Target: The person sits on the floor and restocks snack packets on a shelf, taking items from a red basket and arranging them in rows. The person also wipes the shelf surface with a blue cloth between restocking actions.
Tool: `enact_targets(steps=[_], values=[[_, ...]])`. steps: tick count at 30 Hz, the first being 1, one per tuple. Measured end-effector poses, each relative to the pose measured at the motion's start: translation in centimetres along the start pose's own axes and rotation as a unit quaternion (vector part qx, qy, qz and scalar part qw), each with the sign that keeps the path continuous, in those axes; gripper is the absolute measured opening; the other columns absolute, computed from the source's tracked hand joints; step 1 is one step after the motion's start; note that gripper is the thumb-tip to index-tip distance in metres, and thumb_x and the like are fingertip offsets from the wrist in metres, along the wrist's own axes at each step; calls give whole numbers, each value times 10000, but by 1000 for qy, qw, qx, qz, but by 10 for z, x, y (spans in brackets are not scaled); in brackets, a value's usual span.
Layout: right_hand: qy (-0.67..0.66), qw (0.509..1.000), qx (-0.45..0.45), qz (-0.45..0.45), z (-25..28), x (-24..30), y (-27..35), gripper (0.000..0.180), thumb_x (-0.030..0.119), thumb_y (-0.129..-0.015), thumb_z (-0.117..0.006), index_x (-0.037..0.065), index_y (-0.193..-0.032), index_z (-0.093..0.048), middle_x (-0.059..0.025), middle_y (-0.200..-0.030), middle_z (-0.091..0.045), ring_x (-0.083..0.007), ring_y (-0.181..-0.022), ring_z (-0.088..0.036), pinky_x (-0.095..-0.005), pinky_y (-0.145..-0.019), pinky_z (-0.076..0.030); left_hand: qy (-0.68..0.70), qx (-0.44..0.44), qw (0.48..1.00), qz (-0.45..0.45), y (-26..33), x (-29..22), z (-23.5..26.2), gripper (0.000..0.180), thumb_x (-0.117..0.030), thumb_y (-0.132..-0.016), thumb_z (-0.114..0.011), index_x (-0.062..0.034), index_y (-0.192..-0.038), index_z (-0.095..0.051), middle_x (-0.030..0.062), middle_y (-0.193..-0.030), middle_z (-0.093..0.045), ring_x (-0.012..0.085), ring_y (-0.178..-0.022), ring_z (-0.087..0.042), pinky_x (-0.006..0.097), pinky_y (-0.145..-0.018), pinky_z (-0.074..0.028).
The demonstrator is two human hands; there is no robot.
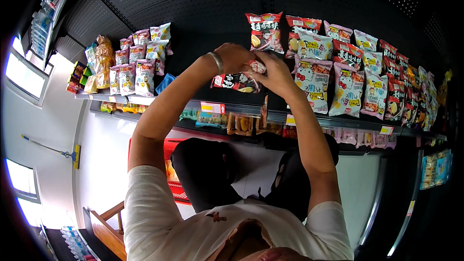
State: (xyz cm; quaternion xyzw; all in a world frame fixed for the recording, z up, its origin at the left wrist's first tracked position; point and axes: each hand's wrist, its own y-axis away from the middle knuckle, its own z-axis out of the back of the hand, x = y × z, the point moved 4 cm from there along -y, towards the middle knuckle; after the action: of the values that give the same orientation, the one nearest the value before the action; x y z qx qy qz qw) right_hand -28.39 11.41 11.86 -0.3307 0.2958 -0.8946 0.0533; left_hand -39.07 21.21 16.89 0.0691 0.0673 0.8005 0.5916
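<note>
Nearest to the camera comes the white shirt [159, 212] of the person, with the dark trousers [205, 176] bent beyond it, so that the body is low and the arms reach forward to the shelf [338, 120].

Between the two hands, just above the front part of the shelf, is a red-and-white packet [257, 66]. The right hand [276, 75] seems to grip it between thumb and fingers. The left hand [234, 58] bends over from the other side; its fingertips are hidden, so I cannot tell if it is closed. Under the hands lies a black-and-red packet [237, 83]; perhaps both are one packet, the view there is too covered.

Behind stands a red-topped packet [265, 34], upright. At the right, pink packets [315, 84] and others stand in close rows, probably so that their fronts are easily seen; at the left, small packets [127, 78] are grouped likewise.

Printing on the fronts is large, pale on black or coloured on pink, with cartoon figures. A red-bordered price label [212, 108] is fixed on the shelf edge.
</note>
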Motion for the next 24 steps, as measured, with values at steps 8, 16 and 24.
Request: enact_targets(steps=[8, 16, 24], values=[[-127, 969, -111, -180, -4, -37, 10, 353, 224, -868, -730, -4, -1120, -635, -174, -954, -707, -282, -859, -701, -367, -741, -537, -112, -479, 871, 4, 28, -5, 30, 509, -273, -803, -754, -104, -1255, -594, 137, -1248, -576, 311, -1262, -497, 525, -1121, -308], [-419, 814, -198, -349, -45, -58, 19, 295, 168, -948, -630, 37, -1211, -600, -54, -954, -657, -152, -810, -624, -296, -682, -507, 633, -411, 641, 143, -7, 49, -101, 563, -258, -930, -704, 26, -1337, -438, 170, -1248, -581, 225, -1055, -609, 328, -852, -515], [10, 955, -161, -251, -62, -76, 23, 591, 118, -879, -619, -8, -1407, -386, -236, -1330, -525, -416, -1174, -538, -521, -952, -453, 626, -382, 664, 145, -56, 68, -150, 304, -111, -938, -664, 25, -1173, -528, 77, -1023, -657, 111, -892, -612, 262, -775, -509]])
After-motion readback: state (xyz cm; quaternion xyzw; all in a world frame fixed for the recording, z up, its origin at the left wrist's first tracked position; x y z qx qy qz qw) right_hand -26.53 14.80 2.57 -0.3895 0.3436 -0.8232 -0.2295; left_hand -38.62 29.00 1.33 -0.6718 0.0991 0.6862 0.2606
